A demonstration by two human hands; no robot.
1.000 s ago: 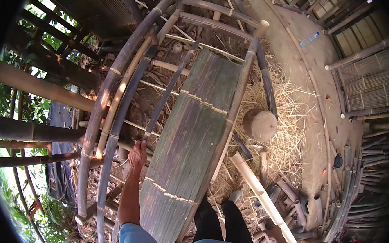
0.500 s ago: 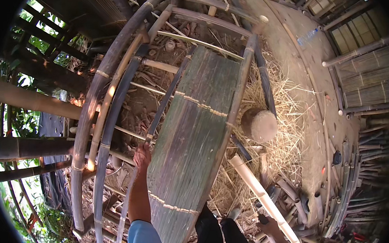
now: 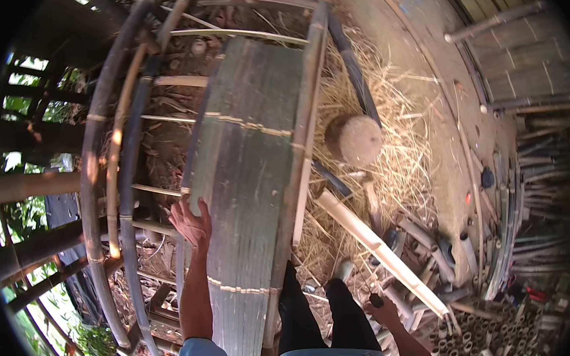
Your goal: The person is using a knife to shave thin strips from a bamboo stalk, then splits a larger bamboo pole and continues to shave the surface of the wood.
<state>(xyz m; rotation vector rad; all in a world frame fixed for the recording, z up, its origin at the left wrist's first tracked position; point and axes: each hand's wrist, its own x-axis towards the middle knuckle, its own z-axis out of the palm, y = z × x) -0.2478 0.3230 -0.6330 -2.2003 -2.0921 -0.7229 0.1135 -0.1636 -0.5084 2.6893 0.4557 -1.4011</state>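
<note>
A long panel of dark green bamboo slats (image 3: 252,180), bound with pale lashings, lies lengthwise in a bamboo frame in front of me. My left hand (image 3: 192,225) is at the panel's left edge, fingers spread and holding nothing. Against that edge, just beyond my fingertips, lies a narrow dark bamboo strip (image 3: 194,151). Low on the right, beside my leg, my right hand (image 3: 384,313) is closed on a small dark object (image 3: 376,300), whose kind I cannot make out. Near it a pale split bamboo length (image 3: 375,244) slants down to the right.
Curved bamboo poles (image 3: 127,189) with thin crossbars run along the left. A round wooden stump (image 3: 360,141) stands in straw (image 3: 391,91) to the right. Cut bamboo pieces (image 3: 494,332) lie at lower right, with stacked poles (image 3: 538,200) beyond.
The dark strip has swung right, from apart to against the panel's edge. My left hand has let go of its near end and spread its fingers. The whole view has shifted.
</note>
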